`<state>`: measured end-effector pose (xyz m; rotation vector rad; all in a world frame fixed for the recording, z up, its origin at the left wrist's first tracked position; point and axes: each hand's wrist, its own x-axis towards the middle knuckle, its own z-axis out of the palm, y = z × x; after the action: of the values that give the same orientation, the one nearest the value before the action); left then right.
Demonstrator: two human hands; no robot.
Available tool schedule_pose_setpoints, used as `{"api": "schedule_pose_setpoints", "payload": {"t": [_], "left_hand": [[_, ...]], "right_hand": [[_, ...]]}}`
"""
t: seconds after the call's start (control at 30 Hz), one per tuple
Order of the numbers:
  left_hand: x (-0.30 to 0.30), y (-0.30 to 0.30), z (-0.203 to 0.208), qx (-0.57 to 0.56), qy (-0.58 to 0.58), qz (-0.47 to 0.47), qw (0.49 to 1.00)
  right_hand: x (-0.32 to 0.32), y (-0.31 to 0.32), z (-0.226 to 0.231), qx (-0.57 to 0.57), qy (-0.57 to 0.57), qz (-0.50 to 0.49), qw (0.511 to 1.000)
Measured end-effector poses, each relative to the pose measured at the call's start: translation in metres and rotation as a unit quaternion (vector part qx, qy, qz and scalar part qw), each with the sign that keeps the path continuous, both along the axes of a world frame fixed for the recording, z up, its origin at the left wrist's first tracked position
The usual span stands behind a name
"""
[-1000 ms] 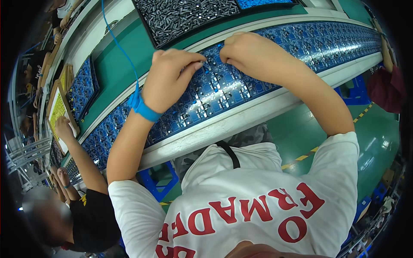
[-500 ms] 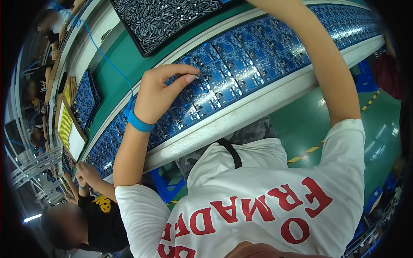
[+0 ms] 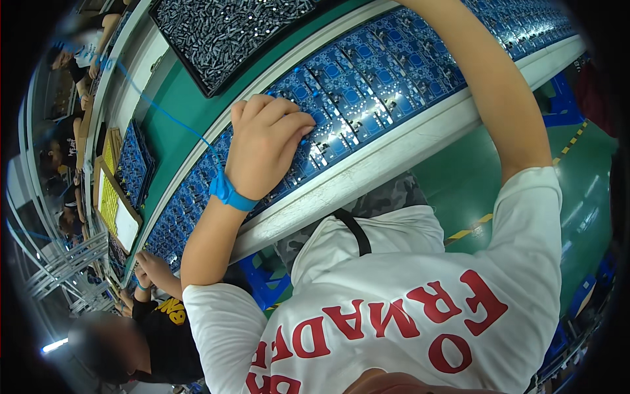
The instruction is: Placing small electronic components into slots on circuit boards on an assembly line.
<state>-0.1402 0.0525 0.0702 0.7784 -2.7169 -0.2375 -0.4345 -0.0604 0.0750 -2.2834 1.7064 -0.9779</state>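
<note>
A long row of blue circuit boards (image 3: 344, 85), dotted with small parts, runs side by side along a white-edged line. Over these boards is my left hand (image 3: 268, 141), back upward, its fingers curled and closed together. The fingertips are at the boards' surface beside several small blue parts, and whatever they pinch, if anything, is hidden. A blue wrist strap (image 3: 231, 192) with a thin blue cord circles my left wrist. My right forearm (image 3: 482, 62) reaches across the boards' right part, its hand beyond the upper edge of the picture.
A black tray (image 3: 209, 90) full of small dark cylindrical components sits beyond the boards. More blue boards (image 3: 133, 161) and a frame with yellow rows (image 3: 113, 200) are at the left. A co-worker's hands (image 3: 154, 266) are by the line at lower left. The white rail (image 3: 394, 139) borders my side.
My left hand has rolled from a visible thumb-and-finger pinch to back-up, with the fingers drawn together, and shifted slightly right. The whole view has moved a little; my right arm still reaches out of view.
</note>
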Motion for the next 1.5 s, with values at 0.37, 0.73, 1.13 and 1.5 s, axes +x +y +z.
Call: {"api": "schedule_pose_setpoints", "payload": {"t": [0.37, 0.73, 1.13, 1.5], "left_hand": [[0.003, 0.003, -0.011, 0.024, 0.032, 0.003, 0.999], [0.010, -0.041, 0.011, -0.018, 0.062, -0.024, 0.998], [0.057, -0.158, -0.016, -0.228, 0.000, 0.151, 0.962], [0.037, -0.110, 0.016, -0.127, 0.097, 0.176, 0.971]], "right_hand": [[-0.009, -0.014, -0.021, -0.058, -0.052, -0.058, 0.995], [-0.007, -0.002, 0.012, 0.081, 0.037, -0.024, 0.996], [0.040, 0.059, 0.043, 0.081, -0.087, 0.005, 0.993], [0.080, 0.145, -0.004, 0.106, 0.077, 0.222, 0.966]]}}
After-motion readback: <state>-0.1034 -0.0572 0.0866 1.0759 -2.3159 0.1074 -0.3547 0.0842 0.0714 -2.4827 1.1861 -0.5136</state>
